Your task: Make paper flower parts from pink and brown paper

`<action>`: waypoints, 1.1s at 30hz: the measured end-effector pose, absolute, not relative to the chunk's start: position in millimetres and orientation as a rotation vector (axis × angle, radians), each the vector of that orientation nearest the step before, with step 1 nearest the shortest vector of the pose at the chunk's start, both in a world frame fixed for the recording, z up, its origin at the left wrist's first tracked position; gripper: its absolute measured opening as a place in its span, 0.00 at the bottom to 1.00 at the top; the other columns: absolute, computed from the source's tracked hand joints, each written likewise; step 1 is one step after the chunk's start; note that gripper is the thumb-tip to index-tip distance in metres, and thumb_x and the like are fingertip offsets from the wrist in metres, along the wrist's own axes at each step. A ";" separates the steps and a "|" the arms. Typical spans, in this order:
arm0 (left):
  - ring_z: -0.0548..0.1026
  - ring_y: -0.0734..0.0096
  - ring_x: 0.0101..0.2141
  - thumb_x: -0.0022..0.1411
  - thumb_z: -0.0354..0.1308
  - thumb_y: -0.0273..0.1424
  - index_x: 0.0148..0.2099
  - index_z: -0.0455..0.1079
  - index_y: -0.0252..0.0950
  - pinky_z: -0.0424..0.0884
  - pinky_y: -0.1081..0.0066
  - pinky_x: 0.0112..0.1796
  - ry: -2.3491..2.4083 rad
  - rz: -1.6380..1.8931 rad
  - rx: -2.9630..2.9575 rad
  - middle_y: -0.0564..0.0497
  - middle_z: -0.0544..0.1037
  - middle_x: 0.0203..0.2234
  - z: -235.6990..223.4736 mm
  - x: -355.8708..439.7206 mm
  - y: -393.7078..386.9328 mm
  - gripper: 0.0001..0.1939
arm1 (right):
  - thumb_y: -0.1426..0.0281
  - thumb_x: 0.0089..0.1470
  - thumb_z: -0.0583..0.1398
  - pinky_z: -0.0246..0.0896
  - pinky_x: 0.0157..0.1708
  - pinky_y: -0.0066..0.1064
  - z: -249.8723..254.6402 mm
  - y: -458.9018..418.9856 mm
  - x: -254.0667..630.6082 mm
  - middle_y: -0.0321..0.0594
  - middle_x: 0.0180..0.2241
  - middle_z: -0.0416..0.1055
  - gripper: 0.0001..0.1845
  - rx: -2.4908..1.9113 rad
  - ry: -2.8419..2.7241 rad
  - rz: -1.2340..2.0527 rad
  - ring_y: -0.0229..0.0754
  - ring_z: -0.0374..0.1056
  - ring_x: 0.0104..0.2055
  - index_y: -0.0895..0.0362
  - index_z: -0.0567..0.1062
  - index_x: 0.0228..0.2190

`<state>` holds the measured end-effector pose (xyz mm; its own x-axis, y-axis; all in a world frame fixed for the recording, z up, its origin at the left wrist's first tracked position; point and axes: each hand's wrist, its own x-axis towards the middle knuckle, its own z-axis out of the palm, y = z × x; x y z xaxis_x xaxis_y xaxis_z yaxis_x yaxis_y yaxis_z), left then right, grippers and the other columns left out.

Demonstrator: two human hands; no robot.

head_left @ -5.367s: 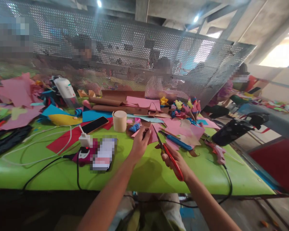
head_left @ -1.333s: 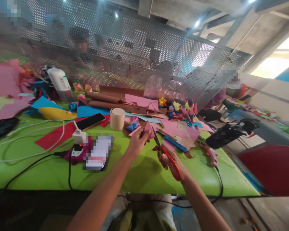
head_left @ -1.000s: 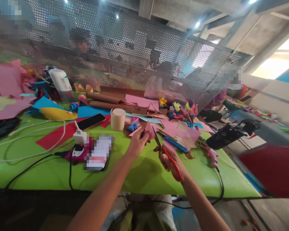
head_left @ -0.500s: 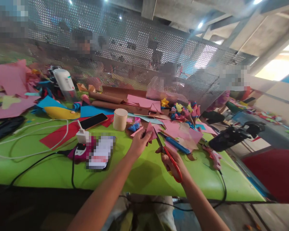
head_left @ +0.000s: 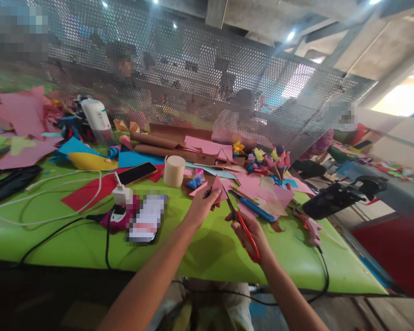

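Between the thumb and fingers of my left hand point(head_left: 204, 205) is a small piece of pink paper point(head_left: 219, 187), its pointed tip upward. My right hand point(head_left: 247, 231) grips a pair of scissors point(head_left: 247, 236) by its red handles. The dark blades point up and to the left, close beside the paper's right edge; whether they touch it I cannot tell. Just behind both hands lie loose pink sheets point(head_left: 242, 180) and a blue utility knife point(head_left: 257, 209). A blue crumpled piece point(head_left: 194, 183) sits beyond my left hand.
On the green table point(head_left: 207, 253) stand a cream paper cup point(head_left: 174, 171) and a white bottle point(head_left: 97, 119). To the left lie a dark phone point(head_left: 138, 173), a lit phone point(head_left: 147, 218) and a corded power strip point(head_left: 115, 218). A pink glue gun point(head_left: 310, 230) and black bottle point(head_left: 326, 200) lie right.
The whole view has shifted slightly, with things appearing a little further right. Both hands keep their grips; the scissors' blades sit slightly lower beside the pink paper.
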<state>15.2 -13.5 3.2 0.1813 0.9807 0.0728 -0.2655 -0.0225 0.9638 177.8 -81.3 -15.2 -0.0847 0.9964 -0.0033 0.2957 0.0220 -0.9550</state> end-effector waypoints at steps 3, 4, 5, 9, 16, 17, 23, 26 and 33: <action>0.65 0.78 0.20 0.55 0.59 0.42 0.29 0.66 0.36 0.57 0.76 0.22 0.840 1.213 1.114 0.57 0.68 0.18 3.8 15.4 -13.7 0.14 | 0.45 0.48 0.61 0.42 0.11 0.23 -14.5 -81.1 177.4 0.24 0.15 0.49 0.28 -1.384 -1.502 1.090 0.30 0.46 0.14 0.57 0.73 0.36; 0.65 0.78 0.20 0.55 0.59 0.42 0.29 0.66 0.36 0.56 0.76 0.21 0.841 1.211 1.110 0.57 0.68 0.18 4.0 15.2 -13.5 0.14 | 0.45 0.48 0.61 0.42 0.11 0.23 -14.1 -80.9 177.9 0.25 0.15 0.49 0.28 -1.384 -1.498 1.086 0.30 0.46 0.14 0.57 0.74 0.36; 0.65 0.78 0.20 0.54 0.59 0.42 0.29 0.66 0.36 0.56 0.76 0.21 0.842 1.206 1.108 0.57 0.68 0.18 4.2 14.8 -13.2 0.14 | 0.45 0.48 0.61 0.42 0.11 0.23 -13.5 -80.6 179.1 0.25 0.16 0.50 0.28 -1.386 -1.493 1.077 0.30 0.46 0.14 0.57 0.74 0.36; 0.65 0.78 0.19 0.53 0.60 0.44 0.30 0.68 0.36 0.56 0.76 0.20 0.853 1.182 1.104 0.57 0.68 0.17 5.2 13.3 -12.0 0.15 | 0.46 0.48 0.61 0.46 0.12 0.23 -7.8 -78.5 195.3 0.28 0.18 0.55 0.27 -1.481 -1.470 0.920 0.31 0.49 0.16 0.57 0.74 0.36; 0.61 0.79 0.17 0.53 0.61 0.45 0.29 0.67 0.36 0.54 0.77 0.19 0.815 1.175 1.094 0.58 0.66 0.14 2.8 15.1 -10.0 0.17 | 0.46 0.48 0.61 0.53 0.16 0.24 2.6 -94.7 239.4 0.29 0.20 0.57 0.28 -1.612 -1.492 0.865 0.33 0.53 0.18 0.57 0.74 0.39; 0.62 0.79 0.17 0.52 0.62 0.45 0.29 0.68 0.36 0.55 0.77 0.19 0.796 1.176 1.090 0.58 0.66 0.15 2.1 15.3 -9.9 0.17 | 0.47 0.50 0.60 0.56 0.17 0.24 2.4 -99.1 239.9 0.30 0.21 0.58 0.27 -1.584 -1.520 0.897 0.33 0.55 0.19 0.56 0.73 0.40; 0.65 0.78 0.19 0.50 0.65 0.44 0.31 0.71 0.36 0.59 0.76 0.20 0.733 1.174 1.048 0.57 0.69 0.18 0.3 14.0 -10.2 0.17 | 0.46 0.53 0.59 0.64 0.26 0.28 3.9 -105.4 218.1 0.33 0.26 0.64 0.29 -1.320 -1.531 1.066 0.37 0.63 0.25 0.54 0.70 0.47; 0.66 0.77 0.21 0.48 0.66 0.44 0.34 0.73 0.35 0.61 0.75 0.22 0.723 1.152 1.029 0.56 0.71 0.21 2.6 13.1 -11.4 0.17 | 0.48 0.55 0.58 0.61 0.24 0.28 5.6 -91.3 215.8 0.33 0.24 0.65 0.26 -1.399 -1.497 0.891 0.37 0.62 0.23 0.54 0.71 0.46; 0.66 0.77 0.21 0.48 0.67 0.46 0.33 0.71 0.35 0.60 0.75 0.22 0.680 1.094 1.069 0.55 0.70 0.21 5.8 13.4 -12.3 0.20 | 0.72 0.50 0.60 0.61 0.33 0.31 -18.5 -71.0 232.3 0.41 0.37 0.79 0.19 -1.968 -1.995 0.229 0.47 0.73 0.36 0.51 0.77 0.46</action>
<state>13.4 -12.3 5.8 0.3466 0.9363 0.0565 -0.3638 0.0786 0.9282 232.3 -71.0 -18.5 0.0071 0.9929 0.1186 0.9401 0.0338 -0.3391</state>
